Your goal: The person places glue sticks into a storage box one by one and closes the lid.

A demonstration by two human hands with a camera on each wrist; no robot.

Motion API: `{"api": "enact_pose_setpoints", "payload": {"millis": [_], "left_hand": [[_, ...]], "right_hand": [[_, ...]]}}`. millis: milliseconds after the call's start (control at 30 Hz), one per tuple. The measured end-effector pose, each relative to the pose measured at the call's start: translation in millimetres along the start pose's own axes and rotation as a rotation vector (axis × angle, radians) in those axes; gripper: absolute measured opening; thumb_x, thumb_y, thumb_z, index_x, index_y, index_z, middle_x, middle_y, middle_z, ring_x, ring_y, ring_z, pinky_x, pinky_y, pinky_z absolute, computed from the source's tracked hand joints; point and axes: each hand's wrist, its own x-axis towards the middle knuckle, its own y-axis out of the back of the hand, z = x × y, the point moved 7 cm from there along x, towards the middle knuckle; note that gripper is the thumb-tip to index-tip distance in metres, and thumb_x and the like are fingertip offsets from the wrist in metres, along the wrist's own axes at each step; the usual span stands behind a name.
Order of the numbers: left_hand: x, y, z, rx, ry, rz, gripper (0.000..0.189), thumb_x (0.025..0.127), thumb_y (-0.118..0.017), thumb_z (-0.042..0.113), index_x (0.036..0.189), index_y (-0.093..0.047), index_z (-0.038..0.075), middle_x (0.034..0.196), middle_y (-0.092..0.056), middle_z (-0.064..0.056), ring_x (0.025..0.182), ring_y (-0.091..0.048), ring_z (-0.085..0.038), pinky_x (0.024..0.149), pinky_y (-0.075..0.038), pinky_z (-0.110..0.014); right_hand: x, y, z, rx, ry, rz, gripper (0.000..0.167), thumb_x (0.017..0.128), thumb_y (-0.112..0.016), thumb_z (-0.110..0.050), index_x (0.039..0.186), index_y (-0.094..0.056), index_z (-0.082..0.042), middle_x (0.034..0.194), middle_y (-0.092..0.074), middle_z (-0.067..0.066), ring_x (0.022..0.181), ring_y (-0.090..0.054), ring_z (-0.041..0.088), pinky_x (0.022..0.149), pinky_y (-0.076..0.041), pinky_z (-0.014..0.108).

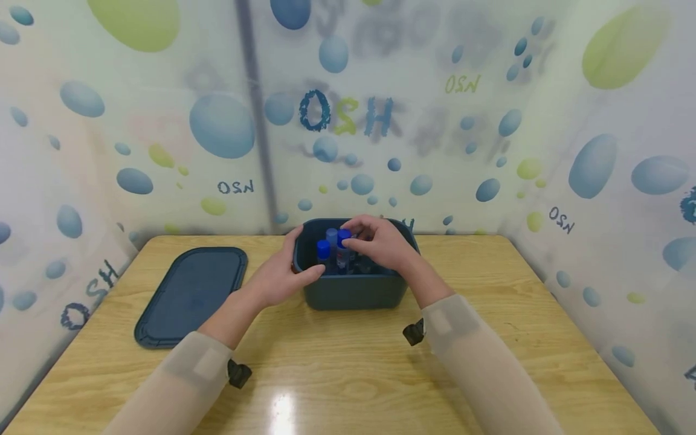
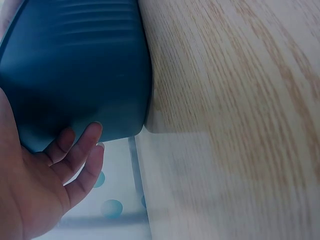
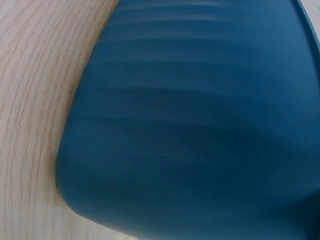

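Note:
A dark blue-green plastic bin (image 1: 356, 293) stands at the table's far side. Over its left rim lies my left hand (image 1: 277, 275), thumb across the front corner; in the left wrist view its bent fingers (image 2: 82, 152) lie along the bin's outer wall (image 2: 80, 75). My right hand (image 1: 380, 241) reaches in from the right and pinches the blue cap of a small clear bottle (image 1: 342, 258), upright inside the bin. Two more blue-capped bottles, one in front (image 1: 323, 250) and one behind (image 1: 331, 235), stand beside it. Dark items under the right hand are unclear. Only the bin's ribbed wall (image 3: 185, 125) and table show in the right wrist view.
A matching dark lid (image 1: 193, 296) lies flat on the wooden table (image 1: 326, 374), left of the bin. Behind the table hangs a pale curtain (image 1: 380, 175) with blue and green spots, and similar curtains flank both sides.

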Motion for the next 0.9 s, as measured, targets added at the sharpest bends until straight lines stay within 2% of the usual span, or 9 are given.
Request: {"api": "enact_pose_setpoints", "payload": {"millis": [200,367,467,733,900], "left_hand": [[-0.5,0.2,0.2,-0.003,-0.002,0.004,0.113,0.101,-0.064,0.073,0.178,0.004,0.024,0.133,-0.072,-0.019,0.101,-0.073,-0.024,0.088,-0.061,-0.043],[-0.2,0.4,-0.7,0.010,0.000,0.005,0.113,0.101,-0.063,0.073,0.178,0.004,0.024,0.128,-0.073,-0.018,0.100,-0.073,-0.023,0.088,-0.061,-0.044],[-0.1,0.2,-0.9,0.017,0.000,0.004,0.114,0.100,-0.063,0.074,0.178,0.004,0.024,0.127,-0.074,-0.018,0.100,-0.074,-0.023,0.090,-0.061,-0.045],[-0.6,0.3,-0.7,0.017,0.000,0.003,0.113,0.101,-0.062,0.074,0.178,0.004,0.025,0.133,-0.072,-0.019,0.103,-0.074,-0.025,0.093,-0.061,-0.048],[-1.1,0.5,0.5,0.021,-0.003,0.002,0.113,0.101,-0.063,0.073,0.178,0.004,0.024,0.127,-0.074,-0.017,0.101,-0.074,-0.023,0.092,-0.061,-0.047]], "right_hand": [[1.1,-3,4,-0.006,-0.058,-0.031,0.033,0.105,-0.078,-0.027,0.136,-0.074,-0.016,0.123,-0.074,0.007,0.094,-0.071,0.019,0.088,-0.064,0.038],[2.7,-6,8,0.007,-0.094,-0.056,0.032,0.104,-0.079,-0.025,0.134,-0.075,-0.014,0.123,-0.074,0.009,0.095,-0.074,0.020,0.095,-0.064,0.051],[2.5,-7,10,0.007,-0.111,-0.065,0.031,0.104,-0.079,-0.025,0.133,-0.075,-0.015,0.123,-0.074,0.009,0.095,-0.076,0.021,0.097,-0.063,0.055],[1.7,-10,12,0.001,-0.130,-0.096,0.029,0.104,-0.078,-0.022,0.132,-0.075,-0.013,0.121,-0.074,0.009,0.095,-0.076,0.020,0.099,-0.062,0.056],[1.9,-11,12,0.000,-0.134,-0.105,0.029,0.104,-0.078,-0.021,0.132,-0.075,-0.012,0.121,-0.075,0.010,0.097,-0.077,0.023,0.099,-0.062,0.056]]}}
